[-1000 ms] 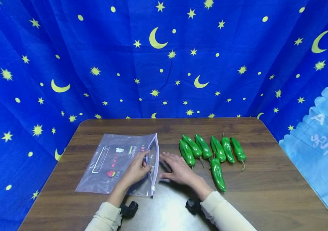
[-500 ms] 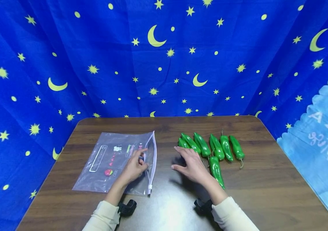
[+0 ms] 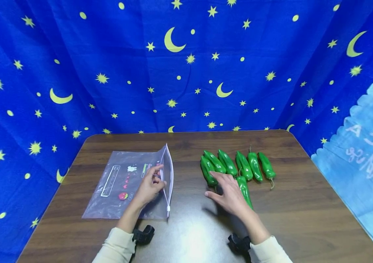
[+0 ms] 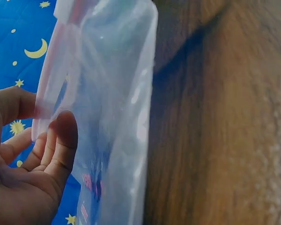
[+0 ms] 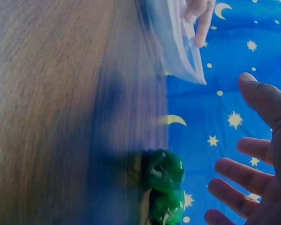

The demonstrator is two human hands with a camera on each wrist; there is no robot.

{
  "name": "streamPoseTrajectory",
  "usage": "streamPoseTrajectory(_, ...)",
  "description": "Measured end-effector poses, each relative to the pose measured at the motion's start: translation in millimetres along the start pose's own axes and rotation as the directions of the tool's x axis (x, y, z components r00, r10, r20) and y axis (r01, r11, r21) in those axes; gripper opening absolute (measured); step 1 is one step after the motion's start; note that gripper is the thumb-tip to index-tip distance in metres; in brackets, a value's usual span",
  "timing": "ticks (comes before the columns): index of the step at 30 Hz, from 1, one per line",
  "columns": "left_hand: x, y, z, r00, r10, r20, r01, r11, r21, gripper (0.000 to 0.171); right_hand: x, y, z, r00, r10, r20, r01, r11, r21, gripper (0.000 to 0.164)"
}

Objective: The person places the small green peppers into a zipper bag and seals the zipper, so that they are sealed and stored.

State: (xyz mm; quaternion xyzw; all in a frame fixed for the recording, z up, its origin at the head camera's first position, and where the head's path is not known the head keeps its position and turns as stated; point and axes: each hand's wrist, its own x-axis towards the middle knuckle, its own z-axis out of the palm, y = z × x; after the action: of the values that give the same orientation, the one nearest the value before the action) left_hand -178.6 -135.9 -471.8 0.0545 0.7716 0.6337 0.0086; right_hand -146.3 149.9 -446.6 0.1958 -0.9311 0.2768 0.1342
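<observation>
Now the left hand (image 3: 150, 185) pinches the clear bag (image 3: 117, 186) at its mouth. The right hand (image 3: 230, 193), fingers (image 5: 243, 173) spread, hovers near the green peppers (image 3: 227, 162).

The right hand (image 3: 228, 194) is moving away from the left hand (image 3: 149, 187), toward the green peppers (image 3: 244, 167); beside the left hand, the bag's zip edge (image 3: 172, 171) is rising.

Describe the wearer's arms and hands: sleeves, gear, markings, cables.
Left hand and right hand are bare, no gloves. Left sleeve and right sleeve are plain cream. Black left wrist unit and black right wrist unit, both compact with rounded housings. No clear markings or cables visible.
</observation>
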Motion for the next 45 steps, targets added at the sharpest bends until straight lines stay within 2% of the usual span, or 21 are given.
streamPoseTrajectory(5,-0.6,0.5,-1.3,1.0,-0.029,-0.006,0.029,0.999,-0.038,0.065,-5.9,5.9,-5.8,0.999,0.02,-0.036,-0.021,1.0,-0.015,0.067)
streamPoseTrajectory(9,0.0,1.0,-1.7,0.999,-0.046,-0.004,0.046,0.998,-0.031,0.066,-14.1,15.1,-13.3,0.994,0.033,-0.101,-0.037,0.999,-0.04,0.066)
streamPoseTrajectory(13,1.4,2.2,-2.7,0.998,-0.066,-0.003,0.066,0.997,-0.035,0.066,-26.4,26.5,-21.5,0.986,0.077,-0.146,-0.091,0.992,-0.087,0.065)
streamPoseTrajectory(20,4.0,4.9,-4.6,0.999,-0.038,-0.032,0.037,0.999,-0.033,0.065,-43.2,41.6,-30.8,0.963,0.257,-0.079,-0.266,0.953,-0.143,0.071)
streamPoseTrajectory(27,7.5,2.3,-2.6,0.996,0.006,-0.085,-0.007,1.0,-0.003,0.064,-52.1,47.7,-31.9,0.938,0.345,-0.032,-0.345,0.927,-0.149,0.074)
streamPoseTrajectory(33,9.8,-0.4,-1.5,0.995,-0.009,-0.098,0.007,1.0,-0.02,0.066,-58.7,51.3,-30.7,0.923,0.384,-0.015,-0.382,0.912,-0.15,0.075)
streamPoseTrajectory(36,9.4,-1.4,-0.3,0.994,0.001,-0.107,-0.001,1.0,0.001,0.064,-61.3,53.2,-29.5,0.919,0.393,-0.006,-0.39,0.909,-0.15,0.074)
streamPoseTrajectory(43,9.3,-5.2,3.8,0.986,0.08,-0.146,-0.068,0.994,0.084,0.062,-64.1,58.5,-25.4,0.921,0.39,-0.026,-0.389,0.908,-0.154,0.072)
streamPoseTrajectory(45,9.9,-7.0,4.7,0.984,0.088,-0.153,-0.069,0.99,0.125,0.061,-64.3,59.9,-24.7,0.921,0.388,-0.031,-0.388,0.909,-0.155,0.071)
